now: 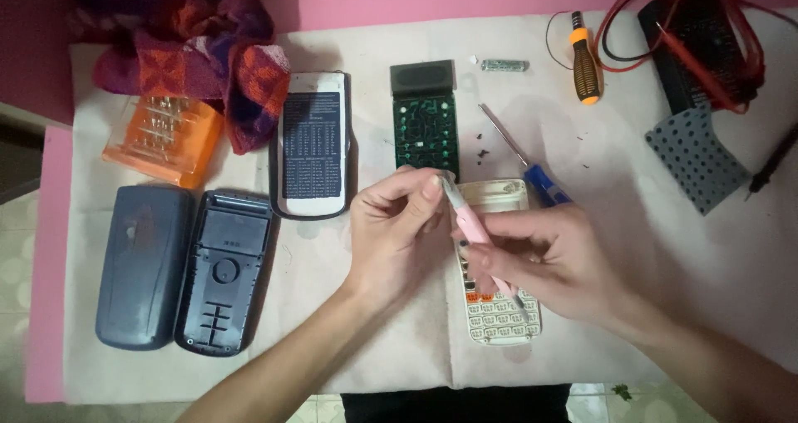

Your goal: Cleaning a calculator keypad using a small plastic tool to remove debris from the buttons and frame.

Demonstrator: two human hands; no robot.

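Cloth [179,32] in red and purple sits bunched at the far left of my paper-covered table [648,307], with an orange bit case [162,136] just below it. Nearer me lie a dark grey back cover [141,265] and, beside it, a black inner shell [223,272], both with their long axes running away from me. Beyond them a white-rimmed panel [312,145] lies upright in the same direction, and next to that a green circuit board [425,124].

My left hand [391,240] has thumb and forefinger pressed together on something small at the tip of the pink tool [474,228]; what it is I cannot tell. My right hand [540,265] pinches that pink tool, whose long axis slants from lower right to upper left, its tip pointing up toward my left fingertips. Under both hands lies the cream keypad frame [497,307], long axis pointing away from me.

A blue-handled screwdriver [532,169] lies just beyond, tip aimed up-left. Farther right sit an orange-and-black screwdriver [585,61], a grey dotted rubber mat [694,157] and a black meter [694,45] with red leads.
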